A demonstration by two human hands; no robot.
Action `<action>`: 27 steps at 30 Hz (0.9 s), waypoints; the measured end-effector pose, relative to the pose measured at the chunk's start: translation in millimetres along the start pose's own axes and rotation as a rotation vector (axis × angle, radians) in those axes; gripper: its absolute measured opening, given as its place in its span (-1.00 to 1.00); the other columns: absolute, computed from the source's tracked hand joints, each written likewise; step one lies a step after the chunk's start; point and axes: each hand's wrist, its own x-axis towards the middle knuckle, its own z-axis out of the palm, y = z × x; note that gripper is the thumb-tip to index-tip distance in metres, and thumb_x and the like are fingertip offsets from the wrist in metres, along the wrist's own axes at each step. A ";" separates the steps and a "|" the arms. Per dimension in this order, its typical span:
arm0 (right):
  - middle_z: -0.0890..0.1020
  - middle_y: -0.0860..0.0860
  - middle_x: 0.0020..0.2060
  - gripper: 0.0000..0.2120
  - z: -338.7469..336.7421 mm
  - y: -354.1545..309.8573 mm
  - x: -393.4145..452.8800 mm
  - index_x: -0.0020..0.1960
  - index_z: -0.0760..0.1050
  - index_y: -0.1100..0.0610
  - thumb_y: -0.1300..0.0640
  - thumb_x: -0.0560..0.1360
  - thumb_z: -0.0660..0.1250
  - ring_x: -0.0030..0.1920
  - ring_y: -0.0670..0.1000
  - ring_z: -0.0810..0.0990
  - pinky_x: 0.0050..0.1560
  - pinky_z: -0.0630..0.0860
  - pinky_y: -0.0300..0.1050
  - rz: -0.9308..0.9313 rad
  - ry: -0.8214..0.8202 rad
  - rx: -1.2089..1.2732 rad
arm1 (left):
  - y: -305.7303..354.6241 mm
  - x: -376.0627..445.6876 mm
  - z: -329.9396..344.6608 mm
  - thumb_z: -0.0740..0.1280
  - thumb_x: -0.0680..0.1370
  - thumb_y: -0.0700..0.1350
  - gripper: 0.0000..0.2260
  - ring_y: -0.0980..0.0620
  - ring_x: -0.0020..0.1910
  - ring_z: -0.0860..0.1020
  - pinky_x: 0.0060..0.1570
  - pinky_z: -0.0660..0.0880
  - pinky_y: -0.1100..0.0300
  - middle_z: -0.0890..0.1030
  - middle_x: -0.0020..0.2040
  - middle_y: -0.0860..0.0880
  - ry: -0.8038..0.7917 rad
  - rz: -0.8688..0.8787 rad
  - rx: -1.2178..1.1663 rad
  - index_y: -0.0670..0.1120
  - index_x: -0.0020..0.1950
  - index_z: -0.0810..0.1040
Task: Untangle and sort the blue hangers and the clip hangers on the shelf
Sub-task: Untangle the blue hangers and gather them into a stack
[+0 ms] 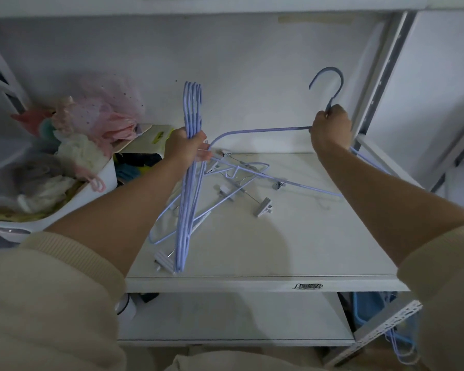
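Observation:
My left hand point(187, 147) grips a bundle of several blue hangers point(188, 199), held upright with the hooks at the top and the lower ends resting near the shelf's front edge. My right hand point(331, 128) holds a single blue hanger point(263, 129) by the neck just under its hook, lifted above the white shelf point(292, 245); its far arm reaches towards my left hand. Between my hands a tangle of clip hangers point(241, 180) with grey clips lies on the shelf. One more clip hanger point(164, 259) lies by the bundle's foot.
A white basket point(73, 199) stuffed with pink and white fabric stands at the left of the shelf. A metal rack upright point(386, 76) rises at the right. Below the shelf are a lower board and a blue bin point(370, 309) with more hangers.

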 end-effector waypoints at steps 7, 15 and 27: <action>0.67 0.12 -0.18 -0.82 6.5 3.0 -13.8 -0.15 0.44 0.09 0.04 0.39 0.11 -0.21 0.19 0.67 -0.06 0.63 0.15 0.008 -0.106 0.082 | 6.0 -4.0 6.7 0.31 0.56 -0.20 -0.88 0.07 -0.50 0.64 -0.39 0.61 0.25 0.63 -0.44 -0.09 -0.045 0.013 -0.022 -0.14 -0.18 0.53; 0.52 0.02 -0.23 -0.76 24.8 -29.8 -59.8 0.18 0.51 0.20 0.17 0.61 0.15 -0.35 0.11 0.62 -0.31 0.66 -0.03 -0.011 -0.436 0.314 | 18.2 -19.2 32.5 0.29 0.56 -0.25 -0.94 0.05 -0.46 0.64 -0.24 0.66 0.16 0.62 -0.27 -0.19 -0.142 0.004 -0.027 -0.23 -0.04 0.52; 0.60 0.28 -0.16 -0.67 89.4 -85.8 -116.8 0.22 0.47 0.39 0.24 0.59 0.08 -0.26 0.24 0.59 -0.18 0.60 0.05 0.118 -0.801 0.396 | 19.0 -29.3 6.8 0.38 0.48 -0.32 -0.85 0.05 -0.34 0.61 -0.35 0.57 0.33 0.57 -0.31 -0.05 -0.108 0.036 0.226 -0.16 0.03 0.57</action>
